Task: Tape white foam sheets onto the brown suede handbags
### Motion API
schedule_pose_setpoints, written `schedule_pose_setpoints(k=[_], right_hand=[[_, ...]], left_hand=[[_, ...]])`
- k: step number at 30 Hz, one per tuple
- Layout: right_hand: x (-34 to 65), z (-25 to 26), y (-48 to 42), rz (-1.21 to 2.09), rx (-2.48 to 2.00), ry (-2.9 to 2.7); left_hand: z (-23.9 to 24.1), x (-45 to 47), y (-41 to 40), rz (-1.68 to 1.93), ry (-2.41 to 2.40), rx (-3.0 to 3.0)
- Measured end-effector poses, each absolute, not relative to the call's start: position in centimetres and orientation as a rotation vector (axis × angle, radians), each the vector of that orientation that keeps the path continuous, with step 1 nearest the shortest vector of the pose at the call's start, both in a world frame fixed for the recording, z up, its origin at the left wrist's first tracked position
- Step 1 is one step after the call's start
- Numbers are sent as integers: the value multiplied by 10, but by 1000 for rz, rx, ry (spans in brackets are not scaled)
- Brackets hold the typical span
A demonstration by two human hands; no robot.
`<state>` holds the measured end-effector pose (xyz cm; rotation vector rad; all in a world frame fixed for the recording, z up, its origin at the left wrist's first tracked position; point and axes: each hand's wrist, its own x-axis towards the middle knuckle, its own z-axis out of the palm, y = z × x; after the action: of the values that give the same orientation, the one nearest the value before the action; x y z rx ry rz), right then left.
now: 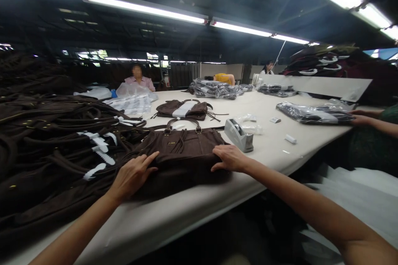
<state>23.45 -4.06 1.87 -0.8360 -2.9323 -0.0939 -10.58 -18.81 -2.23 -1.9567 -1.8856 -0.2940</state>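
Note:
A dark brown handbag [183, 169] lies near the front edge of the table, its two handles standing up at the back. At its left end, my left hand [135, 174] grips the side between thumb and fingers. My right hand [229, 158] holds the right end the same way, fingertips on top and thumb lower down. A grey tape dispenser [239, 134] stands just beyond my right hand. To the left of the bag, a heap of similar brown bags [59, 153] with white paper wraps on their handles reaches close to my left forearm.
Behind lies another brown bag [195, 109] with a white band. Plastic-wrapped bags [214, 89] and a clear plastic pile [133, 98] sit farther back on the white table [267, 153]. At right, another person's hands [362, 118] touch a wrapped bag [314, 112]. Other people are in the background.

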Motion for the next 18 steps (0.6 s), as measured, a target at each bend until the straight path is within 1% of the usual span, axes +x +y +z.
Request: schedule_pose_setpoints(k=[3,5,7,10,12,14,18], right_hand=[[242,42,-40,-2,-810,-2913],[242,58,-31,176,-776,-2907],[238,63,-13,369,-799,-2920],[225,42,16,568,-929,-2988],[218,22,27,646,-965,-3011],[215,7,30,660,-949,-2992],[220,-3,24,474,-941,-2929]], left_hand=[[-2,-112,-203,-414,-1929,-2005],[12,-121,-207,-454,-1969,-2046],[20,-127,-202,-389,-2032,-2088],[16,-125,-186,-253,-2066,-2170],[10,-117,-184,-314,-1970,-2197],[5,-107,-193,-460,-1835,-2145],[-3,-94,-230,-693,-1673,-1983]])
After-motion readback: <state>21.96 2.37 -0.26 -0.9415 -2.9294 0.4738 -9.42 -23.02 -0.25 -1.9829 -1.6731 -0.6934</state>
